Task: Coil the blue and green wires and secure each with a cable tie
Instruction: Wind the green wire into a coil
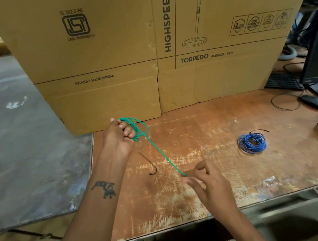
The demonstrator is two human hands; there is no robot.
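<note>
We hold the green wire (160, 151) taut on a diagonal, its loops clamped in our left hand (118, 136) at frame centre-left, its tail pinched by our right hand (201, 178) lower right.

- Left hand (118, 136): holds green wire (137, 129) loops over the table (216, 184).
- Right hand (205, 179): pinches the wire's straight run.
- Blue wire (252, 143): coiled, tied.
- Loose cable tie (150, 163): between the hands.
</note>
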